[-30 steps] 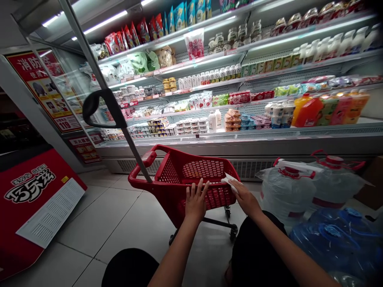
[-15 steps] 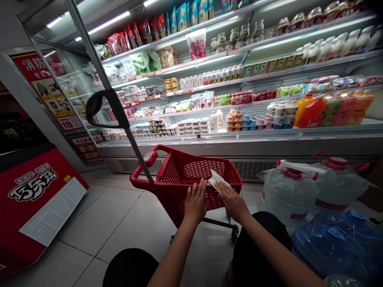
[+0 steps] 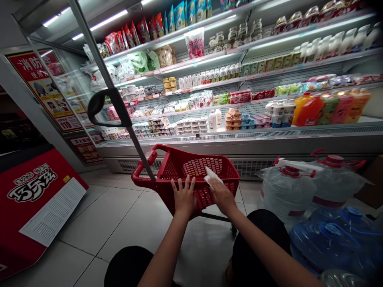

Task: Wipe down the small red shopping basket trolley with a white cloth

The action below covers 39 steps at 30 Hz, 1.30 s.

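My right hand grips white cloth at near rim of red cart; left hand open against it; looks mid-wipe; done vs remaining unclear.

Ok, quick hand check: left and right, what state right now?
Left hand: open, fingers spread, at the side of the red cart.
Right hand: closed on a folded white wipe.
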Tool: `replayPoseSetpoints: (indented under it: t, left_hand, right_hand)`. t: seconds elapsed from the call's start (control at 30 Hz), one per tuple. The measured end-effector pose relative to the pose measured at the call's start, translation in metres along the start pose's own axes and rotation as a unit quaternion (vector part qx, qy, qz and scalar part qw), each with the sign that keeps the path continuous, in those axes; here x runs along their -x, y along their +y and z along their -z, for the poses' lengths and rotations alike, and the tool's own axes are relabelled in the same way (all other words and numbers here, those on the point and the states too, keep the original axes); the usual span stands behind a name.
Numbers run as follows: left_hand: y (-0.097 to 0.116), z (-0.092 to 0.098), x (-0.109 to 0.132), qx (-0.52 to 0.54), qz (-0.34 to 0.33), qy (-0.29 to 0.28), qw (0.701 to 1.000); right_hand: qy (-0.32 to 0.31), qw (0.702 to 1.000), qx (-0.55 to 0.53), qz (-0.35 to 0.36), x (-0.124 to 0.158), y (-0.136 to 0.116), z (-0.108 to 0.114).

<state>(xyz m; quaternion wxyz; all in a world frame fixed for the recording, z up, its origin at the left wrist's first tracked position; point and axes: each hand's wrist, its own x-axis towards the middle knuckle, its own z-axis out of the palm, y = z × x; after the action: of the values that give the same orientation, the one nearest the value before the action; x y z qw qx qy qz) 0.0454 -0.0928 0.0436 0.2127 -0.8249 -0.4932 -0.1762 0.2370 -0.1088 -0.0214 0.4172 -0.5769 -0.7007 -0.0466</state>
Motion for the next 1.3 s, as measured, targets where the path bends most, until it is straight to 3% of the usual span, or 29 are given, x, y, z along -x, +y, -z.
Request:
replayPoseSetpoints:
  t: [0.1,0.17,0.37,0.5,0.63,0.8,0.9,0.97,1.07,1.2,1.3]
  left_hand:
    - [-0.001,0.001,0.001,-0.004,-0.005,-0.008,1.0]
    - [-0.01,0.003,0.003,-0.003,-0.019,-0.009,1.0]
    - [-0.057,0.019,0.007,-0.009,-0.047,0.042,0.998]
    - [-0.06,0.024,0.006,-0.017,-0.014,0.06,0.998]
    - [-0.043,0.022,0.002,0.009,0.011,0.054,0.998]
    - [-0.033,0.019,-0.002,0.022,0.013,0.053,0.998]
    - [-0.033,0.02,-0.001,0.029,0.001,0.06,0.998]
    - [-0.037,0.022,0.003,0.041,-0.036,0.063,0.997]
    - [-0.053,0.026,0.015,0.057,-0.072,0.092,0.991]
    - [-0.084,0.027,0.024,0.065,0.01,0.234,0.97]
    - [-0.096,0.025,0.019,0.063,0.054,0.259,0.962]
  right_hand:
    - [-0.023,0.998,-0.027,0.05,-0.006,-0.033,-0.012]
    - [-0.027,0.997,-0.03,0.066,-0.004,-0.031,-0.009]
    - [-0.022,1.0,0.013,0.006,0.009,0.039,0.023]
    - [-0.011,0.998,0.012,-0.057,0.005,0.058,0.024]
    - [-0.006,0.998,-0.008,-0.066,-0.009,0.025,0.002]
    - [-0.027,0.996,-0.083,0.024,-0.03,-0.058,-0.028]
    - [-0.031,0.991,-0.117,0.064,-0.035,-0.081,-0.03]
    - [-0.036,0.99,-0.113,0.071,-0.034,-0.072,-0.024]
    - [-0.038,0.995,-0.081,0.037,-0.028,-0.034,-0.01]
    - [-0.03,0.998,-0.06,-0.02,-0.024,0.008,-0.001]
    - [-0.015,0.997,-0.068,-0.045,-0.026,0.012,-0.007]
